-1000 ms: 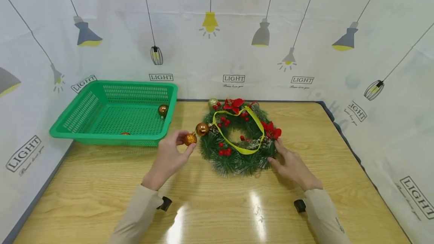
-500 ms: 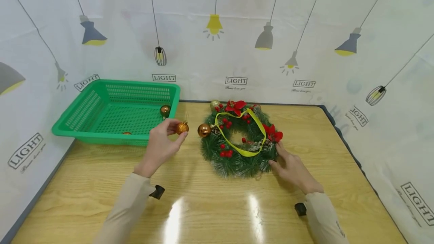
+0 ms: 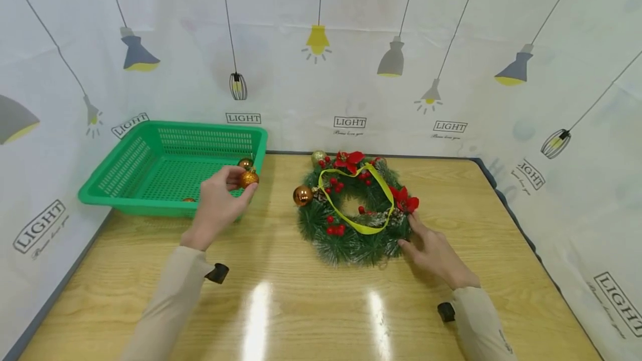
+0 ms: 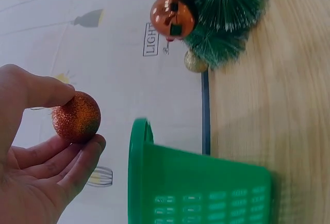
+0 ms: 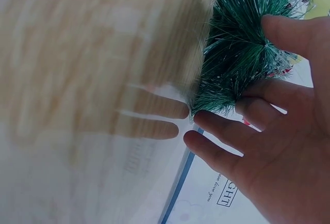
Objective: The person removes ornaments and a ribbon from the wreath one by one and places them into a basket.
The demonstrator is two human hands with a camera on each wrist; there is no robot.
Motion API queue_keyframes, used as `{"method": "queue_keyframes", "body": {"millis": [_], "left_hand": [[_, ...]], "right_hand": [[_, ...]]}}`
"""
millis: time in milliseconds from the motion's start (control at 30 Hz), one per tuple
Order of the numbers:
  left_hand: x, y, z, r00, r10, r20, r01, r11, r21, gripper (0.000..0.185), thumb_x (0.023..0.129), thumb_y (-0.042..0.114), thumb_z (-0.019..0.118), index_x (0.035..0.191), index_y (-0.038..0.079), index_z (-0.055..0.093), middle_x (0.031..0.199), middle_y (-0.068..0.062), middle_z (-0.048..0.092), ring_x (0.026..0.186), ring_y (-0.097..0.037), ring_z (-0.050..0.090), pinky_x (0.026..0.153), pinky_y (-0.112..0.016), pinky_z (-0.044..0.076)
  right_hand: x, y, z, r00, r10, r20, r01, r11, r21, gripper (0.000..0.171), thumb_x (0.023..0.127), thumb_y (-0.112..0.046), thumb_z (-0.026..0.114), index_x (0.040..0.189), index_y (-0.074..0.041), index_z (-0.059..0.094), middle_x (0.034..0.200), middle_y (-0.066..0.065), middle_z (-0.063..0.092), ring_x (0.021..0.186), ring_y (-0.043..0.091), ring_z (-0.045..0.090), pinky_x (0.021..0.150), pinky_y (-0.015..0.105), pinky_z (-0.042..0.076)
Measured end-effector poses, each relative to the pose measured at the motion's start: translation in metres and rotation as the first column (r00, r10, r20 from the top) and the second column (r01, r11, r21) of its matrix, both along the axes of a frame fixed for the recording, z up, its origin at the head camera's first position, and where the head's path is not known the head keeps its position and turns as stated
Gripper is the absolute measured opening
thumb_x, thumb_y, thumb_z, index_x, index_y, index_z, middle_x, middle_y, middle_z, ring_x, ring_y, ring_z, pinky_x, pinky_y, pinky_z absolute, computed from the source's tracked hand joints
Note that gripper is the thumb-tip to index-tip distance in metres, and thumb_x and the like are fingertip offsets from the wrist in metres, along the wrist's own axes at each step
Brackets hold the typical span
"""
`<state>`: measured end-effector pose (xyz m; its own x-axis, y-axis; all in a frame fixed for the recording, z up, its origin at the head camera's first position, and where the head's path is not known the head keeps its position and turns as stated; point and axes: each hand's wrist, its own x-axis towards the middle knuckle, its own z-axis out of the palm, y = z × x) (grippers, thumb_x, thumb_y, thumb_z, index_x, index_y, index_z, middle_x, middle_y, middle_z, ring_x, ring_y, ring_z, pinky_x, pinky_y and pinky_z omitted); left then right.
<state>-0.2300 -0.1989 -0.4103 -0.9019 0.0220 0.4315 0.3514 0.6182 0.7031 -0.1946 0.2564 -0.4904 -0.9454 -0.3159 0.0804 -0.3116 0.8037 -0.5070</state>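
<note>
My left hand (image 3: 218, 202) pinches a glittery orange bauble (image 3: 249, 178) between thumb and fingers, at the right front edge of a green plastic basket (image 3: 150, 205). In the left wrist view the bauble (image 4: 77, 117) is held clear of the basket wall (image 4: 206, 172). My right hand (image 3: 438, 255) rests at the right side of a green Christmas wreath (image 3: 333, 244). In the right wrist view its thumb touches the needles (image 5: 242, 43) and its fingers are spread loosely. Red flowers, berries, a yellow ribbon (image 3: 368, 229) and a shiny copper bauble (image 3: 303, 195) adorn the wreath.
Inside the basket lie a shiny brown bauble (image 3: 245, 164) and an orange one (image 3: 189, 199), mostly hidden by the front rim. A pale gold bauble (image 3: 318, 157) sits at the wreath's back left. A lamp-printed backdrop (image 3: 281, 88) encloses the wooden table (image 3: 311, 311).
My left hand has carried the glittery orange bauble leftward, away from the wreath's copper bauble and up to the basket's edge. The right hand has stayed by the wreath.
</note>
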Motion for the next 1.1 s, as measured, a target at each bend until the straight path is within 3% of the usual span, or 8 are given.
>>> {"method": "queue_keyframes", "body": {"millis": [67,267,400,567,700,867,1000,1100], "left_hand": [[-0.002,-0.007,0.001,1.0,0.011,0.004,-0.011,1.0,-0.001,0.034,0.092,0.01,0.073,0.118,-0.009,0.062,0.106,-0.025,0.069,0.096,-0.037,0.069,0.085,-0.048,0.062],[-0.006,-0.026,0.004,0.998,0.066,0.017,-0.066,0.998,-0.012,0.033,0.095,0.012,0.068,0.121,-0.007,0.061,0.108,-0.024,0.069,0.098,-0.037,0.069,0.086,-0.05,0.06],[-0.006,-0.038,0.005,0.995,0.099,0.026,-0.099,0.995,-0.016,0.034,0.096,0.013,0.065,0.122,-0.008,0.06,0.11,-0.027,0.068,0.099,-0.04,0.069,0.087,-0.053,0.06],[-0.007,-0.058,0.01,0.989,0.143,0.036,-0.142,0.989,-0.037,0.036,0.097,0.015,0.064,0.124,-0.008,0.059,0.112,-0.029,0.067,0.101,-0.043,0.068,0.087,-0.055,0.058],[-0.008,-0.072,0.013,0.984,0.176,0.039,-0.175,0.984,-0.039,0.037,0.098,0.016,0.063,0.127,-0.008,0.058,0.116,-0.029,0.066,0.104,-0.045,0.067,0.087,-0.056,0.057],[-0.011,-0.083,0.009,0.978,0.198,0.062,-0.196,0.98,-0.033,0.042,0.099,0.021,0.062,0.129,-0.008,0.057,0.124,-0.029,0.06,0.109,-0.045,0.066,0.088,-0.056,0.057],[-0.016,-0.093,0.002,0.972,0.211,0.098,-0.208,0.977,-0.046,0.044,0.099,0.025,0.06,0.128,-0.009,0.058,0.125,-0.029,0.057,0.108,-0.044,0.064,0.077,-0.025,0.057],[-0.018,-0.101,-0.001,0.965,0.231,0.125,-0.224,0.973,-0.062,0.046,0.1,0.027,0.059,0.128,-0.009,0.057,0.124,-0.03,0.057,0.106,-0.044,0.064,0.077,-0.025,0.055]], "right_hand": [[0.0,0.0,0.0,1.0,0.0,-0.003,0.0,1.0,-0.001,0.075,0.104,-0.033,0.057,0.156,0.01,0.024,0.162,0.031,0.021,0.131,0.05,0.05,0.111,0.06,0.042],[-0.001,0.001,0.0,1.0,0.004,-0.016,-0.004,1.0,0.001,0.074,0.104,-0.032,0.058,0.155,0.011,0.025,0.161,0.032,0.021,0.116,0.05,0.062,0.11,0.06,0.043],[-0.001,0.002,-0.001,1.0,0.005,-0.028,-0.004,1.0,0.005,0.073,0.104,-0.031,0.058,0.154,0.011,0.026,0.16,0.032,0.022,0.132,0.05,0.049,0.11,0.06,0.043],[-0.001,0.002,-0.002,1.0,-0.001,-0.023,0.001,1.0,0.002,0.075,0.104,-0.033,0.058,0.155,0.01,0.025,0.161,0.032,0.021,0.132,0.05,0.049,0.11,0.06,0.042],[-0.001,0.002,-0.003,1.0,-0.005,-0.013,0.005,1.0,0.008,0.077,0.104,-0.037,0.057,0.156,0.009,0.024,0.161,0.032,0.019,0.124,0.05,0.057,0.11,0.06,0.042],[0.0,0.002,-0.003,1.0,-0.016,-0.001,0.016,1.0,0.007,0.077,0.104,-0.037,0.058,0.157,0.008,0.024,0.162,0.031,0.02,0.09,0.044,0.07,0.108,0.059,0.047],[0.001,0.002,-0.004,1.0,-0.018,-0.003,0.018,1.0,0.01,0.076,0.104,-0.036,0.058,0.157,0.007,0.025,0.162,0.03,0.021,0.102,0.04,0.07,0.107,0.058,0.048],[0.001,0.001,-0.003,1.0,-0.013,-0.002,0.013,1.0,0.005,0.076,0.104,-0.037,0.057,0.157,0.007,0.024,0.162,0.03,0.023,0.072,0.019,0.07,0.098,0.05,0.055]]}}
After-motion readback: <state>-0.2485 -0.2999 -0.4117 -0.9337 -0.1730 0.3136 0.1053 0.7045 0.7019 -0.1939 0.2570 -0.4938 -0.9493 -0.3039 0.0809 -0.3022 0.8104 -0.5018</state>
